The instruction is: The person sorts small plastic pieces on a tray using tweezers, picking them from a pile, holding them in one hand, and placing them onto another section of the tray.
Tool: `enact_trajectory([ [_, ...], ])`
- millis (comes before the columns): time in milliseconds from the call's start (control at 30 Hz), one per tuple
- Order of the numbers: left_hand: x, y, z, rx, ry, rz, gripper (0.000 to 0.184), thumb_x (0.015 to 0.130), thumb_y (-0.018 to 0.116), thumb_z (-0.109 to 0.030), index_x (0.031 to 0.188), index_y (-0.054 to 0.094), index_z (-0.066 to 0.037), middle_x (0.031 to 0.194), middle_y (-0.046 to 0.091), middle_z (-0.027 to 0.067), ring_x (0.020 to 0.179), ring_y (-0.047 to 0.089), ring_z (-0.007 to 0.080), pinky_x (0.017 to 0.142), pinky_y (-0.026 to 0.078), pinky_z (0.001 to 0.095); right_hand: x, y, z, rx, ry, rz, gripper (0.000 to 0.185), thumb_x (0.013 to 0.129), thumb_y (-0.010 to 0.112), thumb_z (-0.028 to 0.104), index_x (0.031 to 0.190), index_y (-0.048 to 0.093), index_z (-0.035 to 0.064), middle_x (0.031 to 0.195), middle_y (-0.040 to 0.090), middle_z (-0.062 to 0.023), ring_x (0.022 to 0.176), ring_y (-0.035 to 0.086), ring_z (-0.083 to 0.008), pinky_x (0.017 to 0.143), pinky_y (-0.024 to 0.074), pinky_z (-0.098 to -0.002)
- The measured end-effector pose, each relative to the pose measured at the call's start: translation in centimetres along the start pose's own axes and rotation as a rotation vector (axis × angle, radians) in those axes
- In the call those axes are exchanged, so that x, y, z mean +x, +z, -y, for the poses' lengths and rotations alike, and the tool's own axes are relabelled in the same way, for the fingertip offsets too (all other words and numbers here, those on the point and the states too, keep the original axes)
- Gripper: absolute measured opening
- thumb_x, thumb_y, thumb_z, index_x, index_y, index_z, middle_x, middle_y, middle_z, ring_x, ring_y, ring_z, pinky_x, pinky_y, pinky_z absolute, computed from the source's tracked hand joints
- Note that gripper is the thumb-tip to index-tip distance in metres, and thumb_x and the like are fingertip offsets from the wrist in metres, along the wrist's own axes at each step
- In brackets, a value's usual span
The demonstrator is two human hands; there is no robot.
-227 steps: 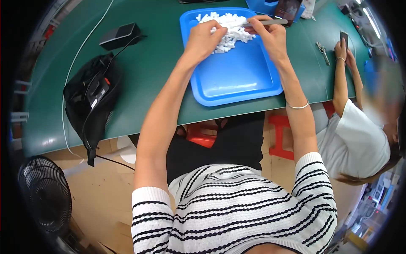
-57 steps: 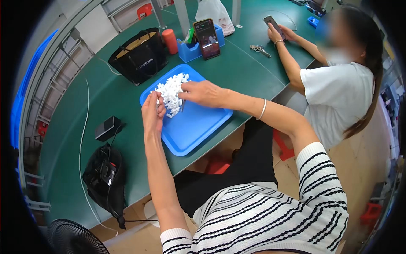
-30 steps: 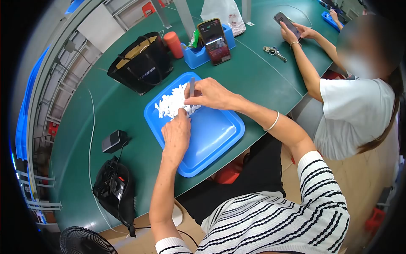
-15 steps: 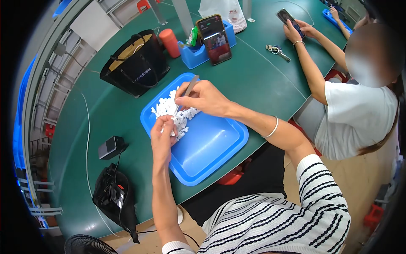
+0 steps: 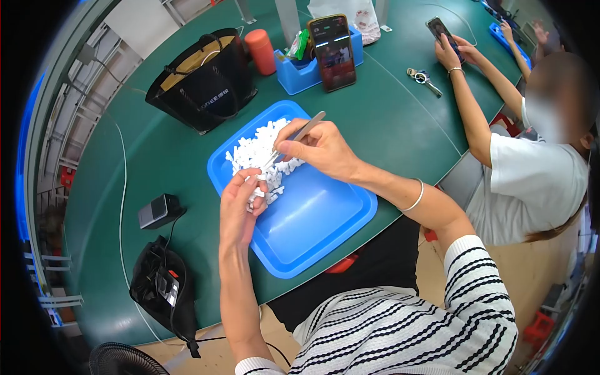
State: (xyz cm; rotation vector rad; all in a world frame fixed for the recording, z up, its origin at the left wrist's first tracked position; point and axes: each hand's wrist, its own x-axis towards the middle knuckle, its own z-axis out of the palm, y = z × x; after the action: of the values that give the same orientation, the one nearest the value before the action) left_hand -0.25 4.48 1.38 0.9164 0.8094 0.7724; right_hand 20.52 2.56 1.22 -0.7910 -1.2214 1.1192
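A blue tray (image 5: 300, 231) lies on the green table, with a heap of small white pieces (image 5: 253, 150) over its back left part. My right hand (image 5: 322, 149) is closed on metal tweezers (image 5: 309, 125), whose tips point down to the left, close to my left fingertips. At the tray's left side, my left hand (image 5: 240, 203) has its thumb and forefinger pinched, with white pieces held at and inside the fingers. How many pieces it holds cannot be made out.
Behind the tray stand a black bag (image 5: 203, 87), a red cylinder (image 5: 259, 51), a blue holder (image 5: 297, 76) and an upright phone (image 5: 333, 53). Keys (image 5: 425, 81) lie right. A black box (image 5: 159, 211) and pouch (image 5: 164, 287) lie left. A seated person (image 5: 531, 169) holds a phone.
Over the last half second both hands have stayed close together above the heap, with the tweezers slightly more slanted. The view has shifted a little. Earlier, my left hand was picking in the heap.
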Motion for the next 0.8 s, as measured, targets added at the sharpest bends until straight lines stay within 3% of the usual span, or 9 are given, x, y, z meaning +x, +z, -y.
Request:
enact_trajectory([
  [233, 0.04, -0.01, 0.05, 0.006, -0.024, 0.024, 0.017, 0.091, 0.055, -0.011, 0.106, 0.054, -0.003, 0.077, 0.058, 0.0061, 0.055, 0.043, 0.0050, 0.047, 0.032, 0.0180, -0.30, 0.15, 0.20, -0.072, 0.045, 0.050, 0.012, 0.087, 0.065, 0.009, 0.092, 0.067, -0.0008, 0.091, 0.064, -0.0037, 0.078, 0.056, -0.0067, 0.066, 0.0442, -0.0205],
  [500, 0.24, -0.09, 0.15, 0.047, -0.021, 0.015, 0.018, 0.091, 0.055, -0.010, 0.107, 0.053, -0.003, 0.077, 0.059, 0.0064, 0.055, 0.042, 0.0049, 0.046, 0.031, 0.0187, -0.35, 0.06, 0.13, -0.101, 0.039, 0.074, 0.012, 0.087, 0.064, 0.008, 0.091, 0.067, -0.0031, 0.093, 0.064, -0.0061, 0.081, 0.059, -0.0100, 0.069, 0.0485, -0.0225],
  [667, 0.16, 0.02, 0.20, 0.086, -0.010, 0.028, 0.013, 0.091, 0.055, -0.011, 0.102, 0.052, -0.004, 0.076, 0.060, 0.0063, 0.054, 0.042, 0.0041, 0.046, 0.031, 0.0173, -0.47, 0.19, 0.25, 0.059, 0.054, -0.007, 0.014, 0.088, 0.063, 0.008, 0.091, 0.066, -0.0048, 0.095, 0.064, -0.0073, 0.082, 0.062, -0.0132, 0.072, 0.0517, -0.0245],
  [800, 0.13, 0.23, 0.44, 0.177, 0.017, 0.017, 0.013, 0.090, 0.058, -0.012, 0.099, 0.053, -0.006, 0.077, 0.062, 0.0057, 0.054, 0.043, 0.0036, 0.046, 0.032, 0.0159, -0.37, -0.01, 0.03, -0.072, -0.024, 0.026, 0.014, 0.088, 0.063, 0.008, 0.091, 0.066, -0.0048, 0.094, 0.064, -0.0081, 0.080, 0.062, -0.0132, 0.071, 0.0518, -0.0244],
])
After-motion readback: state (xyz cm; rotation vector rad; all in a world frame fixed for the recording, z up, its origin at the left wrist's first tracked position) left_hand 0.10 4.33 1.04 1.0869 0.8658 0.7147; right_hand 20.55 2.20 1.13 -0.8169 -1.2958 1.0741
